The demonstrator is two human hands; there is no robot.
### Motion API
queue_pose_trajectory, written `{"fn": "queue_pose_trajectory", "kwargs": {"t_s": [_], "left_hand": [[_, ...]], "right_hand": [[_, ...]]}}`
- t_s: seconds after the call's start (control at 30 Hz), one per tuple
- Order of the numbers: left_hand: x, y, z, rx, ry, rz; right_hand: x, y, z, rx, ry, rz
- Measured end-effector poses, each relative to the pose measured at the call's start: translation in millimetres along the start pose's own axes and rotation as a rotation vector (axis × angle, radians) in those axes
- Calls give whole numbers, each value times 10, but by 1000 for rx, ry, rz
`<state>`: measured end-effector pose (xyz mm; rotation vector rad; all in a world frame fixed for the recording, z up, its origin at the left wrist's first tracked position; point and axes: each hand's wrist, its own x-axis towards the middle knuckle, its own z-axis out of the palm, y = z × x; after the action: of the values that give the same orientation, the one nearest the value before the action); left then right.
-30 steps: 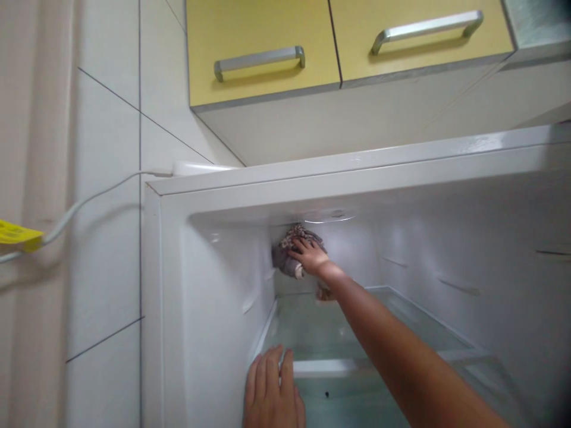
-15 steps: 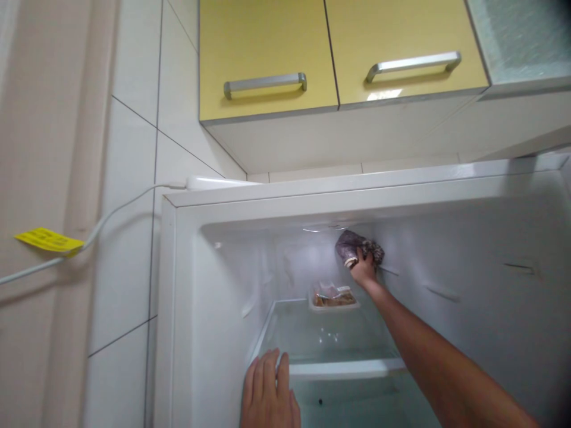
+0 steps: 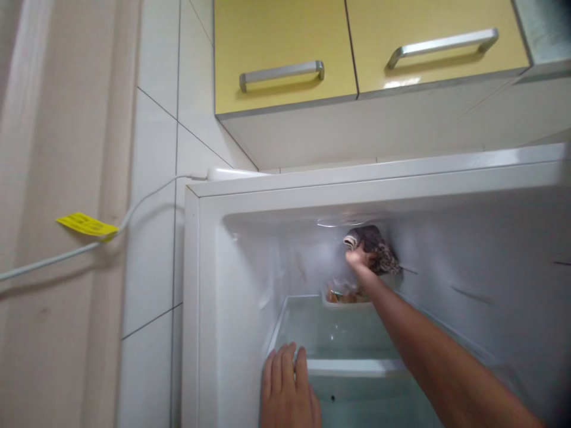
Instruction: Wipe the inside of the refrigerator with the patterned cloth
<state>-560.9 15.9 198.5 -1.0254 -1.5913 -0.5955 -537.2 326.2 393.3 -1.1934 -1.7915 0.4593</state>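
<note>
Deep inside the refrigerator [image 3: 207, 309], my right hand [image 3: 360, 257] is closed on a dark patterned cloth [image 3: 377, 246]. The bunched cloth is up against the back wall near the right rear corner, and its pale striped edge shows by my thumb. Below it, a white tray [image 3: 341, 304] with brownish food under clear wrap stands at the back of the glass shelf [image 3: 312, 327], partly behind my forearm. My left hand [image 3: 288, 386] lies with fingers stretched out at the left end of the shelf's white front edge [image 3: 357, 367].
Yellow cabinets [image 3: 285, 35] with metal handles hang above the refrigerator. A white cable [image 3: 151, 193] with a yellow tag [image 3: 87, 224] runs along the tiled wall at left. Another glass level [image 3: 361, 407] lies below the shelf, with a small dark spot on it.
My right hand has turned and shifted the cloth slightly along the back wall; more of the cloth now sits to the right of the fingers. The left hand stays at the shelf edge. The view has shifted.
</note>
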Motion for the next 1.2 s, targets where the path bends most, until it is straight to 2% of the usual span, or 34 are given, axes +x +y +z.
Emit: {"fn": "queue_pose_trajectory", "kwargs": {"t_s": [0.1, 0.2, 0.33, 0.47, 0.67, 0.83, 1.0, 1.1, 1.2], "left_hand": [[-15, 18, 21, 3, -5, -20], [-14, 34, 26, -7, -11, -34], [1, 58, -8, -19, -20, -41], [7, 79, -44, -49, -46, -64], [-1, 69, -13, -104, -20, -84], [-10, 41, -2, -66, 5, -55], [19, 31, -37, -29, -1, -29], [28, 23, -35, -31, 24, -26], [37, 3, -60, -28, 28, -13]], "right_hand": [[-207, -336, 200, -66, 22, -113], [-450, -568, 394, -128, -20, -353], [-719, -730, 568, -227, -113, -633], [-892, -814, 630, -345, -203, -767], [-1169, -809, 653, -512, -338, -756], [-1317, -700, 705, -521, -544, -717], [-1162, -647, 654, -356, -683, -642], [-1101, -605, 531, -165, -680, -549], [-1157, -542, 358, 77, -659, -458]]}}
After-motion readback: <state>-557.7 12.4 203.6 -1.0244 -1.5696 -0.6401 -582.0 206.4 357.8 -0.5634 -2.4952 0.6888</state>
